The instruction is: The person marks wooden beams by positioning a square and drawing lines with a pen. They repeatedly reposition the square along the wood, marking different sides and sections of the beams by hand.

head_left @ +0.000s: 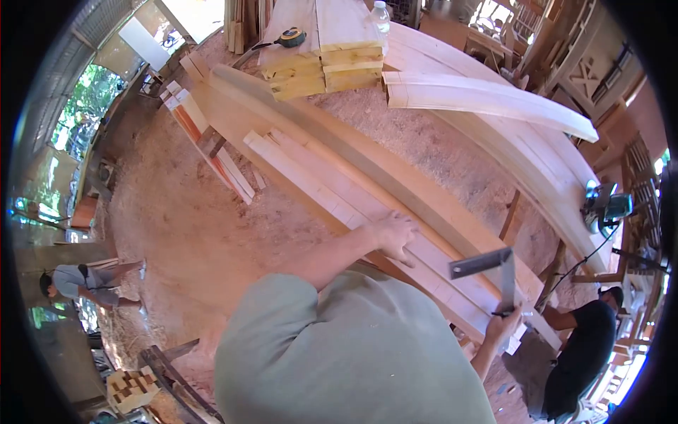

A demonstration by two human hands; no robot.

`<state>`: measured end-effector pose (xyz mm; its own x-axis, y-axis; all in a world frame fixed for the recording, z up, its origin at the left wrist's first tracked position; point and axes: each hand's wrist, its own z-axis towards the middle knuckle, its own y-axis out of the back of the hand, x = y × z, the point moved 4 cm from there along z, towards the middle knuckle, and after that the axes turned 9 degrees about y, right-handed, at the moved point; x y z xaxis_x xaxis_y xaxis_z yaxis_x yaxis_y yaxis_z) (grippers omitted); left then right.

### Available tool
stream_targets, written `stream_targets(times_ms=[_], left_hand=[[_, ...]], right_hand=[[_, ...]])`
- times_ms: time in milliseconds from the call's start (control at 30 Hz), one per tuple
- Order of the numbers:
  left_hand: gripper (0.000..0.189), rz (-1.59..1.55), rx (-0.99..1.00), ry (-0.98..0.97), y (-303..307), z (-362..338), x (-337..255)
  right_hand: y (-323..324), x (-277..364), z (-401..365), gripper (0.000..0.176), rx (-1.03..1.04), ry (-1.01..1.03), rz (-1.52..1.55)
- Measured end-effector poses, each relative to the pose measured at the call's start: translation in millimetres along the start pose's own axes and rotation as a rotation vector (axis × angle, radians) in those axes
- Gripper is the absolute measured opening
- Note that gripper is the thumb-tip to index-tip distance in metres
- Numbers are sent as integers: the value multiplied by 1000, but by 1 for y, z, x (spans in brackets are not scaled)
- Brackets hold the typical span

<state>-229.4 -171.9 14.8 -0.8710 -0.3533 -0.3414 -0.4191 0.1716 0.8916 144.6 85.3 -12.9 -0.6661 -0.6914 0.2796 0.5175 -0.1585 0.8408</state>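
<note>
My left hand (395, 234) rests palm-down, fingers bent, on a row of pale wooden planks (318, 185) that lie side by side along a long beam (395, 177). My right hand (503, 326) grips the lower end of a metal carpenter's square (494, 272), which lies across the planks' near end. A thin dark item, perhaps a pencil, shows at the fingers. The two hands are roughly a forearm's length apart. My green shirt (353, 353) hides the planks' closest part.
Stacked short boards (325, 71), a yellow tape measure (289, 37) and a water bottle (380, 18) lie at the far end. Curved pale boards (494, 99) run right. A power tool (604, 208) sits at the right. One person (586, 353) stands beside me, another (78, 283) on the sawdust floor.
</note>
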Motion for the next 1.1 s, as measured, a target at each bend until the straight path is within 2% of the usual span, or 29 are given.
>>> stream_targets(times_ms=[33,67,100,133,200,300,400,467,533,667,767,833,867,933,967,1033,1100], left_hand=[[79,-79,-35,45,-5,4,10],[79,-84,-49,39,-9,5,19],[76,-98,-89,129,-11,3,33],[74,-115,-129,221,-11,0,45],[74,-126,-190,200,-8,-11,60],[74,-82,-252,204,-2,-14,56],[77,-41,-278,203,-1,-11,53],[81,-50,-300,198,4,-8,54],[87,-45,-130,263,11,4,54],[87,133,-54,183,20,13,56],[89,110,40,216,25,9,52],[84,107,-226,91,37,-4,44],[84,106,-216,89,38,-11,42],[77,133,-459,5,58,-39,19],[77,121,-457,19,53,-44,18],[71,132,-622,-32,54,-55,15],[72,145,-613,-55,44,-55,13]], right_hand=[[8,-21,1,58,-3,-43,-91],[16,-33,4,61,-6,-88,-182],[27,-37,5,55,-23,-191,-228],[36,-33,9,55,-35,-182,-237],[47,-49,4,46,113,-534,-251],[43,-71,-7,40,137,-602,-167],[43,-80,-2,41,181,-562,-184],[46,-64,11,43,221,-575,-230],[48,-52,25,48,250,-550,-290],[30,-86,28,48,241,-491,-286],[43,-62,32,47,262,-516,-290],[52,-58,31,46,242,-533,-278],[57,-60,23,45,248,-538,-288],[68,-65,10,41,256,-532,-258],[76,-59,6,42,226,-540,-216],[74,-66,-2,43,172,-500,-80],[58,-55,-8,42,123,-437,-45]])
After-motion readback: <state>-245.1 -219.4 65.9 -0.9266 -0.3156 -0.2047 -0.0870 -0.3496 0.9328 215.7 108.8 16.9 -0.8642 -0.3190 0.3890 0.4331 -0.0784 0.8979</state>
